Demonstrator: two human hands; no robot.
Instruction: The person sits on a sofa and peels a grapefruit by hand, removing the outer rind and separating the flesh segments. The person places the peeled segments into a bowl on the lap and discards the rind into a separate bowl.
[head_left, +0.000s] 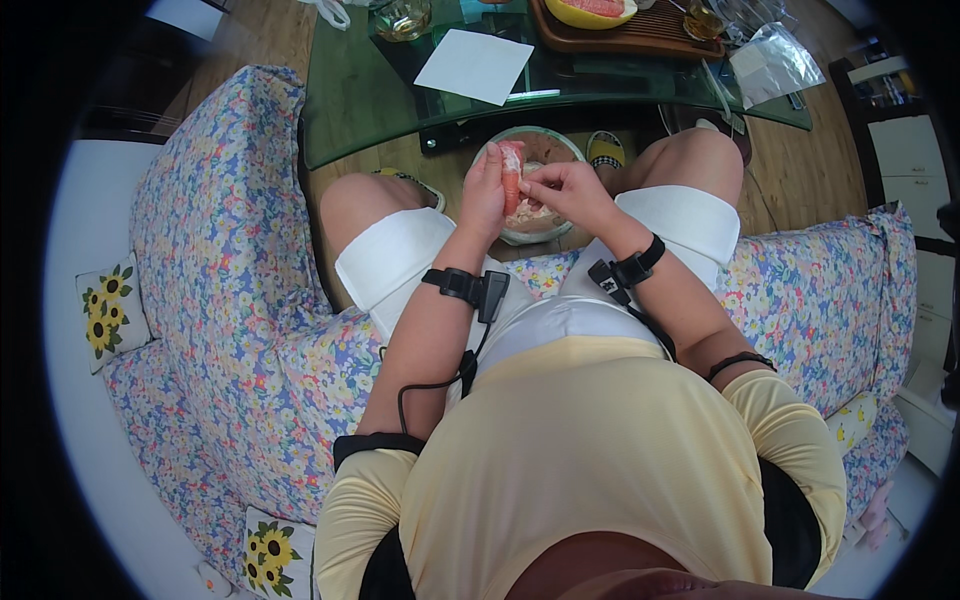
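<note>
My left hand (484, 191) holds a red pomelo segment (511, 180) upright, its thumb along the side and pale membrane on the upper part. The thumb and forefinger of my right hand (566, 193) pinch at the segment's right edge; exactly what lies between the fingertips is too small to tell. Both hands are over a round waste bin (559, 139) between my knees. Pale scraps of peel or membrane (534, 217) lie inside it, partly hidden by my hands.
A green glass table (352, 112) stands ahead, bearing a white sheet (476, 66), a glass cup (403, 19) and a clear plastic bag (776, 67). Cut pomelo (592, 9) rests on a wooden tray (630, 43). A floral-covered sofa (217, 225) surrounds me; cables run from my wrist straps (457, 283).
</note>
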